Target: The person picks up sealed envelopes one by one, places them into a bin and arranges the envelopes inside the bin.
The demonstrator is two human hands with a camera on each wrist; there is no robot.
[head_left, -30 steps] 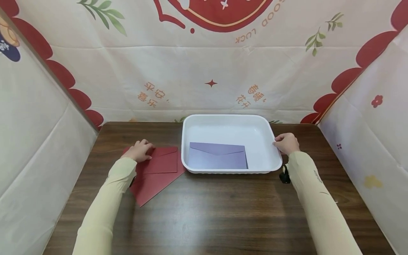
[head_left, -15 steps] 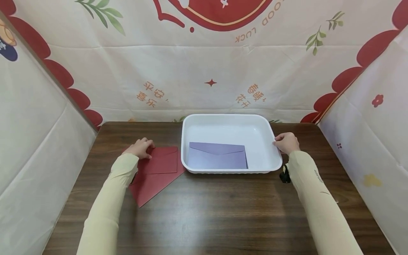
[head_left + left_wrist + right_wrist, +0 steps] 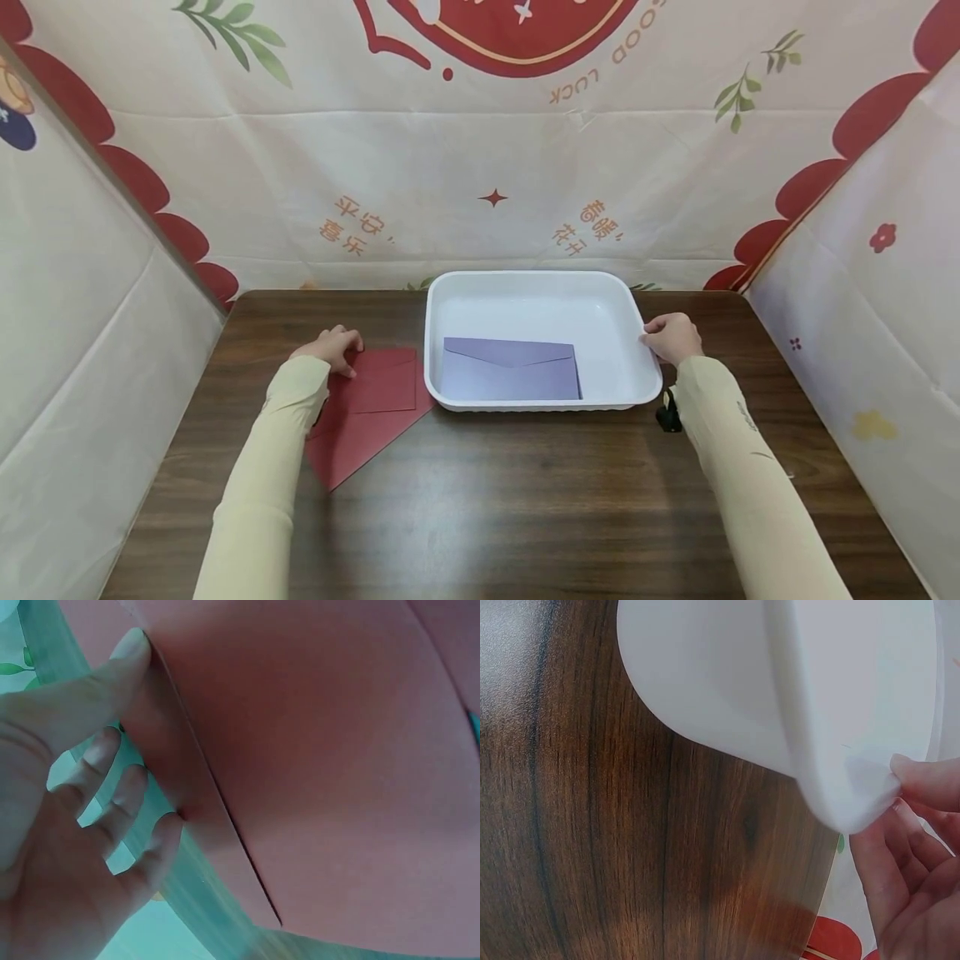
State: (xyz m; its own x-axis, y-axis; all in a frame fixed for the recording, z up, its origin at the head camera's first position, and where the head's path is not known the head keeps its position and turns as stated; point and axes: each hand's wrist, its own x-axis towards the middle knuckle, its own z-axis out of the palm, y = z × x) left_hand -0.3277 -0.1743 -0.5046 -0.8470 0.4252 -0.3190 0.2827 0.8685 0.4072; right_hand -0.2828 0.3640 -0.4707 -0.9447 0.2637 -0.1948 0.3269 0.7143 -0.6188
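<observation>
In the head view my left hand [image 3: 326,348] is at the upper left part of a red envelope [image 3: 386,383], which lies flap side up on a larger red piece of paper or envelope [image 3: 360,442]. The left wrist view shows the thumb [image 3: 131,649] on the red surface near the flap line and the other fingers [image 3: 161,840] bent at its edge. My right hand [image 3: 673,337] pinches the right rim of a white plastic tray [image 3: 645,392], thumb inside and fingers outside. Inside the tray's front left lies a purple envelope [image 3: 510,379], flap up.
A dark wood table [image 3: 525,500] carries everything. Behind it and at both sides hang white printed cloth walls [image 3: 450,158], close to the table's edges. The tray's left rim overlaps the tip of the lower red piece.
My left forearm has swung slightly to the right, while the left hand stays at the red envelope. The right hand keeps its hold on the tray rim; tray and purple envelope stay put.
</observation>
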